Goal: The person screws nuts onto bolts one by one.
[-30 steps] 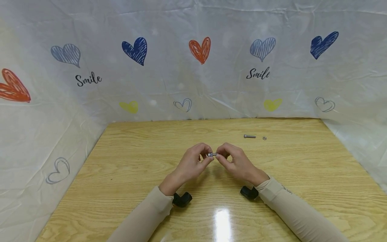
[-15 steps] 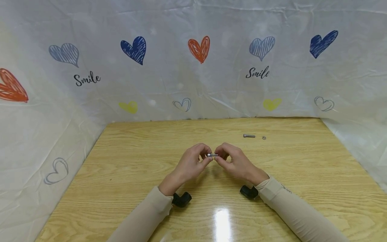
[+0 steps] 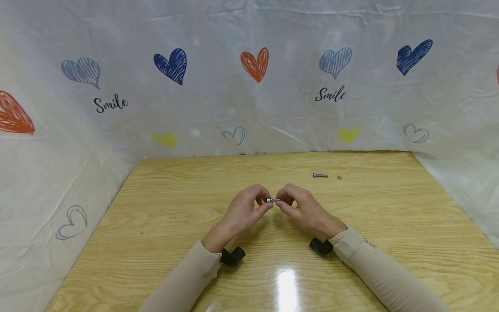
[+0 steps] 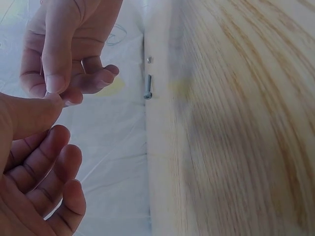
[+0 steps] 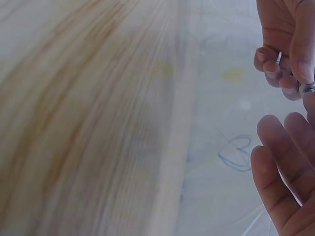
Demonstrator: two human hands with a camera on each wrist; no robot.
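In the head view a small metal bolt (image 3: 274, 200) lies level between both hands above the table. My left hand (image 3: 245, 209) pinches it at the thicker head end, where what looks like a nut sits close to the head. My right hand (image 3: 303, 208) has thumb and index finger at the thin shank end. In the right wrist view a bit of the metal (image 5: 307, 88) shows at the left fingertips. The left wrist view has the thumbs and fingers covering the bolt. A second socket-head bolt (image 3: 320, 175) and a loose nut (image 3: 339, 177) lie farther back.
The wood-grain table (image 3: 175, 182) extends around the hands. A white cloth (image 3: 210, 86) with printed hearts hangs behind and at the sides. Black wrist-worn mounts (image 3: 233, 256) stick out below both wrists.
The fingertips of both hands have shifted slightly along the bolt, and the right fingertips now cover its shank tip a little more. The bolt and nut on the table stay put.
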